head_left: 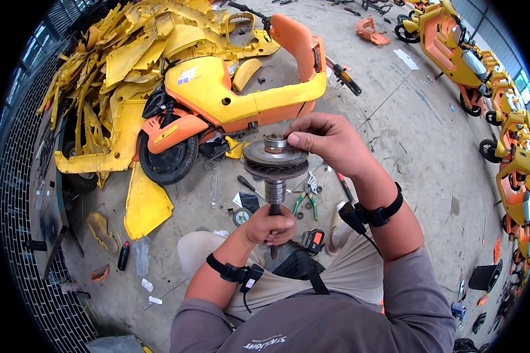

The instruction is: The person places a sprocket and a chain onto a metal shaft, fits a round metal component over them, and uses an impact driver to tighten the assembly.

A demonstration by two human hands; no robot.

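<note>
Two hands grip ridged steel rotor [275, 162].

scooter [218, 112] at 11 o'clock: yellow body, orange seat and fender, black tyre. panel heap [129, 53] at 10 o'clock: yellow. geared shaft [275, 167] at centre: dull grey, ridged discs. pliers [305, 203]: green handles. wrist straps [386, 213]: black. trousers [288, 282]: beige.

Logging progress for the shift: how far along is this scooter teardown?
Done: many yellow panels lie piled behind the scooter. In hand: left hand holds a motor shaft upright, right hand fingers its top bearing. Left: the scooter keeps its rear wheel and body.
</note>
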